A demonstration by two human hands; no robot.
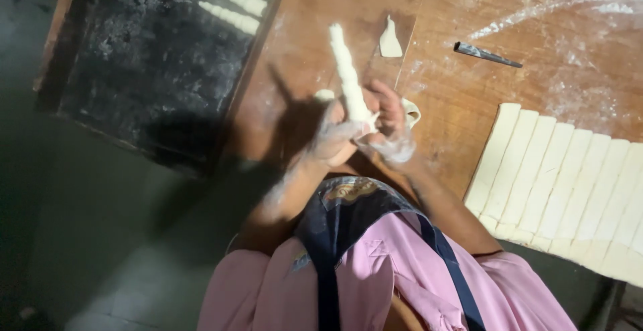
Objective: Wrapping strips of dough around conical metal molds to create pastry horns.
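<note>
While we look down from the head camera, we see the left hand [333, 140] and the right hand [387, 118] close together above the wooden bench [321, 30], both dusted with flour. Both hands are closed around the lower end of a twisted dough stick [349, 76], which stands up and away from us. On the right of the bench lies a sheet of dough cut in strips [562, 184], side by side. A small dough scrap [390, 38] lies beyond the hands, and a dark knife [487, 54] lies further right, well apart. On the left, a black tray [147, 63] holds some finished sticks [238, 0] at its far corner. We see no package or label on the bench.
</note>
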